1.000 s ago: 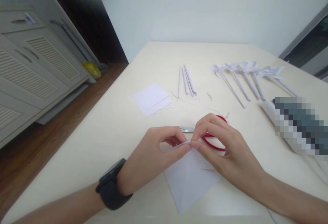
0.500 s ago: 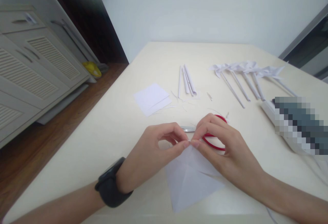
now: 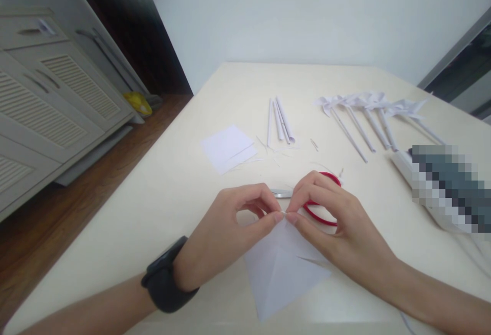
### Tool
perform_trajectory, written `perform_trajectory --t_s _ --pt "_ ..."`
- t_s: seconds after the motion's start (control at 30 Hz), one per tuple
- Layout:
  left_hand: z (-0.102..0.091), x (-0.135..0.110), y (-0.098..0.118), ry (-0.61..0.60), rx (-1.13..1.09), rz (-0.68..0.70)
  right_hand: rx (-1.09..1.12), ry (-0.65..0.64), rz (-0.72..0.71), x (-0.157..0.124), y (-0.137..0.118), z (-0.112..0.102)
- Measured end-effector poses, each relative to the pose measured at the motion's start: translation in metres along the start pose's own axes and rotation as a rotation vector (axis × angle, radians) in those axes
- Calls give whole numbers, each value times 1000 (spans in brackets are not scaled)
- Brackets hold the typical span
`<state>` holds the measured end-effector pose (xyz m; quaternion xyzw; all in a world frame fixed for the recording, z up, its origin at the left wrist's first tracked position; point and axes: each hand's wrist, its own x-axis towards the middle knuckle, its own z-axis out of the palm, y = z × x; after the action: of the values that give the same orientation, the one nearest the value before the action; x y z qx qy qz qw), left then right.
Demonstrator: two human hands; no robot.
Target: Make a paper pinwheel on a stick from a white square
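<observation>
A white paper square (image 3: pixel 284 278) lies on the table under my hands, with crease lines and a slit open towards its right side. At its far corner, my left hand (image 3: pixel 245 222) pinches thumb against index finger. My right hand (image 3: pixel 333 217) makes the same pinch, its fingertips almost touching the left ones. A thin white bit, seemingly the corner of the paper, shows between them; the fingertips cover most of it. Just beyond lie the red-handled scissors (image 3: pixel 321 214), partly hidden behind my right hand.
Paper squares (image 3: pixel 228 146) lie at the left, near thin paper scraps (image 3: pixel 264 146). Rolled paper sticks (image 3: pixel 279 120) lie at mid-table. Several paper pinwheels (image 3: pixel 368 102) rest at the back right. A white object, partly pixelated (image 3: pixel 418 192), sits at the right with a cable.
The paper square has shifted slightly left, and its near part has turned a little. My hands keep their pinch in nearly the same place.
</observation>
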<state>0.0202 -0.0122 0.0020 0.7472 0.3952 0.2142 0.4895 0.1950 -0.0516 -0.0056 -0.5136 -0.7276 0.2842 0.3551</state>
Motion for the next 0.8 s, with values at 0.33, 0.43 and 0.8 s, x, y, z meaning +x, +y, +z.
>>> perform_trajectory --t_s 0.33,0.43,0.8 --pt "0 2 2 20 -5 10 -10 4 -15 -1 1 1" --pt "-1 1 2 28 -1 5 -13 -1 -3 -1 0 1" --pt "1 0 6 69 58 26 -33 -17 29 1 -4 3"
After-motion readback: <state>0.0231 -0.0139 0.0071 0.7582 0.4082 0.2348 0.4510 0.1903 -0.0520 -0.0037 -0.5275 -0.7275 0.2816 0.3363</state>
